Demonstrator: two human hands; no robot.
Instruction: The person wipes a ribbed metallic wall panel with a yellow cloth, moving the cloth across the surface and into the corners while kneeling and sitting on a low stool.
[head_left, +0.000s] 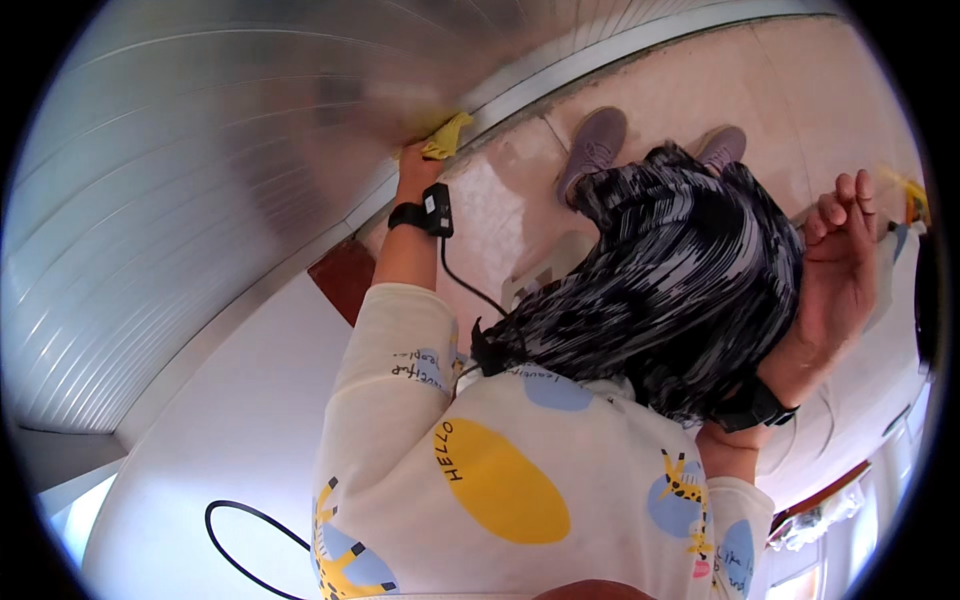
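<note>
My left hand (420, 161) grips a yellow cloth (448, 136) against the low edge of a shiny ribbed metal panel (247, 142). Its fingers are largely hidden by the cloth and the angle. Around that wrist is a black strap with a small cabled device (437, 210). My right hand (840, 247) hangs beside my right knee with its fingers loosely bent and nothing in it. A black strap (754, 405) circles the right wrist too.
Pale floor tiles (780, 82) run up to the panel's base ledge (540, 82). A light plastic piece, perhaps a stool (551, 262), shows beside my legs. A dark red block or board (345, 277) stands near my left forearm. Something yellow (916, 201) is at the far right.
</note>
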